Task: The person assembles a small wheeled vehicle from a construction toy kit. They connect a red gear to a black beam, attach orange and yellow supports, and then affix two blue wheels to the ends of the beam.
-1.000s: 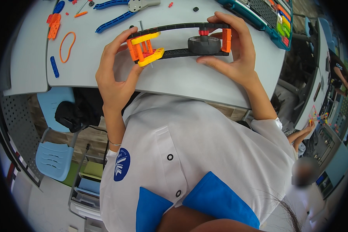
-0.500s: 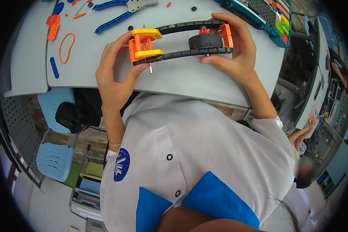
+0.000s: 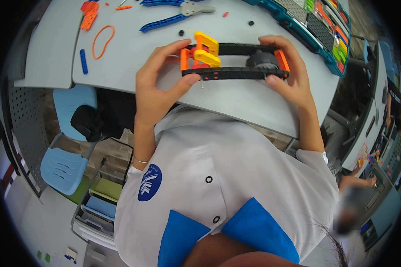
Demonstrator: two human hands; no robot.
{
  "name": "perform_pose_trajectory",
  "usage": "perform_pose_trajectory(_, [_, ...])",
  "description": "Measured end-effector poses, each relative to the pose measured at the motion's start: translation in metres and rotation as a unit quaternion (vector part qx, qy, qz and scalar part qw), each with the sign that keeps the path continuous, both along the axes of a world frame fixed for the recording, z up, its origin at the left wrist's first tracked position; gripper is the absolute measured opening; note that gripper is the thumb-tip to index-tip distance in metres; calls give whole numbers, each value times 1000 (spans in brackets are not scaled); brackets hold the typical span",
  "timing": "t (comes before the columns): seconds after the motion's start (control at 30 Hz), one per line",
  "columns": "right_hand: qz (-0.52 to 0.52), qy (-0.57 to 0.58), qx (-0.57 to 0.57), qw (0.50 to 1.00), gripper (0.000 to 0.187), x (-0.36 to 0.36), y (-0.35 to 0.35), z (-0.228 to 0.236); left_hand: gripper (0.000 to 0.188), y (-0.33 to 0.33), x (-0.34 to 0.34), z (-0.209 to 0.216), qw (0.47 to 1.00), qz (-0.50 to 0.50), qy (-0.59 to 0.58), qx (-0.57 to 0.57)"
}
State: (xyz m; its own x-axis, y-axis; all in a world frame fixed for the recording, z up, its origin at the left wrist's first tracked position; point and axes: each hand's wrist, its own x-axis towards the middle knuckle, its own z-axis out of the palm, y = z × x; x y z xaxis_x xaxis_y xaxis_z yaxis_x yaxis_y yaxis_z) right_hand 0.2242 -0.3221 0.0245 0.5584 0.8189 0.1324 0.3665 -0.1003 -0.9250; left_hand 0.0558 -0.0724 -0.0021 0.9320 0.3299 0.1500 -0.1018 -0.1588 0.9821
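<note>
Between my two hands is a toy building-block frame [image 3: 236,74], with long black beams, orange end pieces, yellow beams at its left and a black wheel [image 3: 263,60] inside its right end. My left hand [image 3: 158,84] grips the left end, thumb on the near black beam and fingers at the far side. The right end is pinched by my right hand [image 3: 294,78], its thumb near the wheel. A thin metal axle [image 3: 202,83] sticks out of the near beam by my left thumb. Part of my right fingers is hidden behind the frame.
Blue-handled pliers [image 3: 169,20] lie beyond the frame on the grey table [image 3: 120,71]. To the left are an orange rubber band [image 3: 103,42], a blue beam [image 3: 83,61] and an orange piece [image 3: 89,17]. A teal parts case [image 3: 294,29] stands far right. Another person's arm [image 3: 358,181] shows at right.
The frame has tilted, so its yellow beams and wheel show from a different angle. Both hands still hold its ends. The whole view has shifted, with table things now further right.
</note>
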Motion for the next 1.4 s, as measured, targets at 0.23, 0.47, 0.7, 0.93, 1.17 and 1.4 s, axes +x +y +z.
perform_pose_trajectory(0.23, [58,17,-73,996,67,8,-2,-1,55,-3,3,9,1000,-17,-9,-9])
perform_pose_trajectory(0.47, [-48,59,-29,997,65,17,-2,-9,29,61,38,33,967,108,-41,228])
perform_pose_trajectory(0.7, [-78,-85,-43,992,61,16,9,-13,57,54,118,16,879,56,-62,470])
perform_pose_trajectory(0.93, [-88,-98,-52,990,60,13,10,-14,53,65,130,15,863,43,-45,502])
perform_pose_trajectory(1.17, [-156,-2,5,988,54,1,9,-10,50,31,55,45,994,17,-68,81])
perform_pose_trajectory(1.4, [-192,-64,-4,979,54,-12,12,-3,59,-6,42,31,996,13,-62,59])
